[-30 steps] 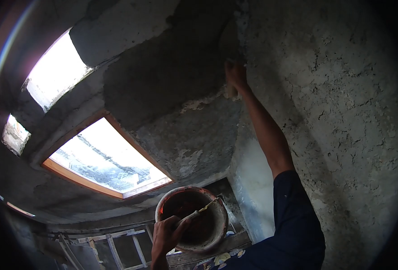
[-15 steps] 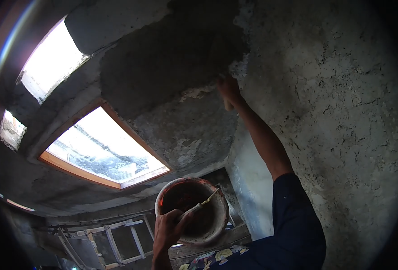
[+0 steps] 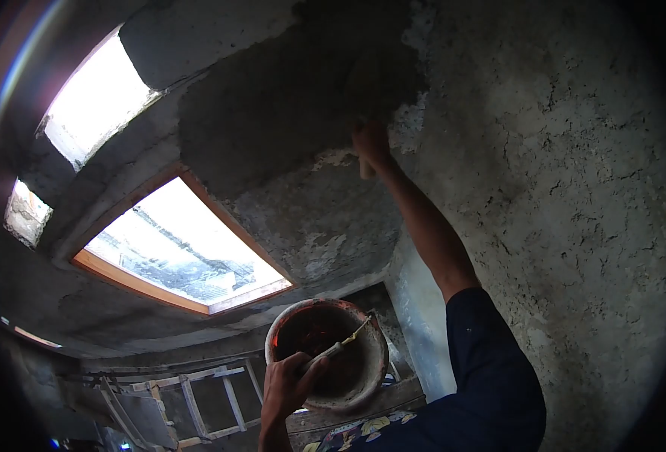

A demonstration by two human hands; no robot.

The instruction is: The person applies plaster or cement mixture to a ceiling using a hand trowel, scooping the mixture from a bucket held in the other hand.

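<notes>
Our left hand (image 3: 286, 386) gripped a bucket handle (image 3: 334, 349), likely to bear the weight; our right hand (image 3: 373, 142) clasped a trowel (image 3: 366, 171).

Remotely, I'm watching daylight pouring through the wood-framed window (image 3: 186, 245); two smaller openings (image 3: 99, 98) are glowing to its upper left, a ladder-like wooden frame (image 3: 230, 404) is showing below it, and a pitted grey wall (image 3: 574, 188) is rising to its right.
</notes>
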